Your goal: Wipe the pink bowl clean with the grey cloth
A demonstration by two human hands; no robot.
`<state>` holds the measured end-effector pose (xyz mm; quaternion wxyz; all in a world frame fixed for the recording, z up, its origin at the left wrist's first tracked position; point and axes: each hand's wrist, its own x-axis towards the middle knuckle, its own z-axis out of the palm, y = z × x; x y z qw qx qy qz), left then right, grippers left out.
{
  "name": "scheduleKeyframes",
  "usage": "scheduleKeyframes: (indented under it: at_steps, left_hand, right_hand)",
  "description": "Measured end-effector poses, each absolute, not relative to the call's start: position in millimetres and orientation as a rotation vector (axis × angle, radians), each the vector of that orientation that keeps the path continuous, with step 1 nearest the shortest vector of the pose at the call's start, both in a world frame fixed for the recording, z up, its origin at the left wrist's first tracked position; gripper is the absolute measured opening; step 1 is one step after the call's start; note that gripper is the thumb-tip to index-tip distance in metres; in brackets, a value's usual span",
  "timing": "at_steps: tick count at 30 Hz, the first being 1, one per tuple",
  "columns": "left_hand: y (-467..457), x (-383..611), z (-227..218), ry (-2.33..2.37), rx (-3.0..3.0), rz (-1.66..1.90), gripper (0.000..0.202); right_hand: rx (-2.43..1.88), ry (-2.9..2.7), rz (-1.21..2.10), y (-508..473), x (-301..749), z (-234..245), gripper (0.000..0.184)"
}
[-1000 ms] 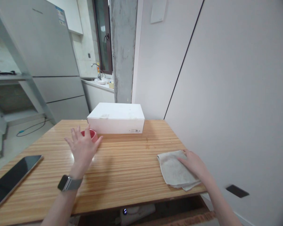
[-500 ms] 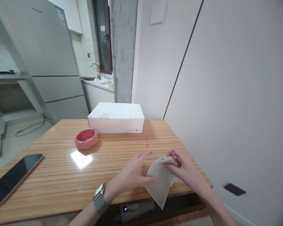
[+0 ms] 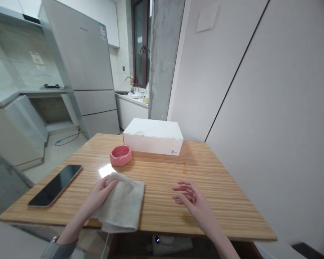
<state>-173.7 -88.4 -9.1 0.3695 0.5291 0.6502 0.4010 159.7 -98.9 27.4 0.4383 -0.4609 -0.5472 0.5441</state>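
Kitchen units and a tall grey fridge (image 3: 93, 61) stand behind a striped wooden desk (image 3: 162, 176), with a white wall along its right side. Near the front edge, left of the middle, is a folded beige cloth (image 3: 122, 207), its lower border reaching past that edge in the view; whether it lies on the wood or is lifted just off it, I cannot tell. The left hand (image 3: 100, 192) pinches it by the upper left corner, thumb on top and fingers closed beneath. The right hand (image 3: 189, 197) is over the front right part of the desk, well apart from the cloth, fingers half curled and spread a little, holding nothing. By its look the cloth should be light, soft and limp, with a matt weave that would give good grip and nothing to break. Since it will likely sag away from any single hold, two neighbouring corners pinched between thumb and fingertips would keep it flat, and catching all the layers together should save the fold. A pink bowl (image 3: 121, 158), probably hard, smooth and breakable, sits near the back edge beside a white box (image 3: 152, 140); a phone (image 3: 55, 187) lies towards the left edge.
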Motion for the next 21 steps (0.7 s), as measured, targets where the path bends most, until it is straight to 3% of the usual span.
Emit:
scheduleKeyframes:
  at_steps: [7, 14, 16, 19, 21]
  left_hand:
    - [-78.3, -252.3, -20.8, 2.214, 1.677, 0.828, 0.042]
    - [-101.6, -206.5, 5.3, 2.939, 1.893, 0.332, 0.053]
    - [-104.2, -177.5, 9.7, 2.890, 2.072, 0.472, 0.046]
    - [-99.0, -129.0, 5.5, 2.412, 2.241, 0.764, 0.033]
    - [-93.6, -99.0, -2.4, 2.123, 2.263, 0.772, 0.030]
  right_hand:
    - [-1.212, -1.371, 1.259, -97.5, 181.8, -4.5, 0.043]
    - [-1.365, -1.375, 1.036, -96.6, 200.4, -24.7, 0.042]
    - [-1.424, -1.426, 0.914, -96.3, 195.9, -26.2, 0.042]
    - [-1.546, -1.596, 0.601, -95.6, 177.1, -27.9, 0.038]
    - [-1.633, -1.734, 0.365, -94.9, 160.7, -30.9, 0.035]
